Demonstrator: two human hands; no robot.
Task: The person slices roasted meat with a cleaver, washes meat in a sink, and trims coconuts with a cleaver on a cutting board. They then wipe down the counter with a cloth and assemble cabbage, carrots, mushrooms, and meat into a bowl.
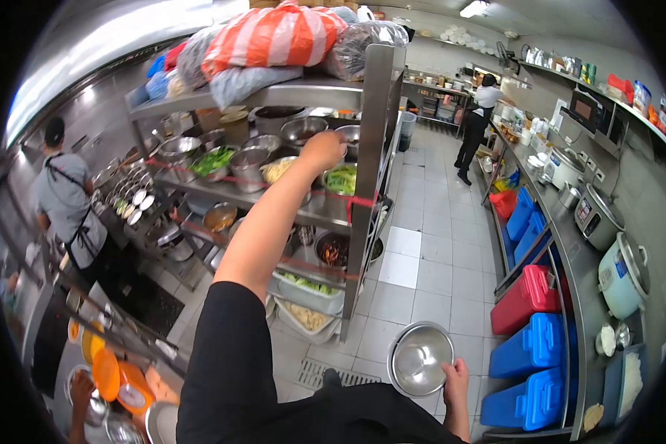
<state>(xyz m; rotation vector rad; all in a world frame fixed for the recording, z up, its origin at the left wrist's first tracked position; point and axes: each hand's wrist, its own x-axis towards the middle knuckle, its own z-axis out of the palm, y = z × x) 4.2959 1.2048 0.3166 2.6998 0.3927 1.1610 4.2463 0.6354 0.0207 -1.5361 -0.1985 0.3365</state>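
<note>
My left hand (pixel 324 152) reaches over the middle shelf of a steel rack, among metal bowls. Its fingers are curled together, and whatever they may hold is hidden. Just behind it sits a dark-looking metal bowl (pixel 303 130); below and to the right are chopped green vegetables (pixel 342 180) in a container. Low at my right side, my right hand (pixel 456 376) grips the rim of a shiny steel mixing bowl (pixel 420 357). The inside of that bowl shows bare metal. Near my left forearm stand a bowl of pale yellow food (pixel 277 170) and a deep steel pot (pixel 250 166).
Plastic bags (pixel 274 41) are piled on the rack's top. Its steel post (pixel 374 185) stands right of my left hand. Blue lidded bins (pixel 529 396) and a red bin (pixel 527 300) line the right counter, which carries rice cookers (pixel 621 274). Two co-workers (pixel 74 192) (pixel 481 111) stand farther off; another person's hand (pixel 81 386) shows lower left.
</note>
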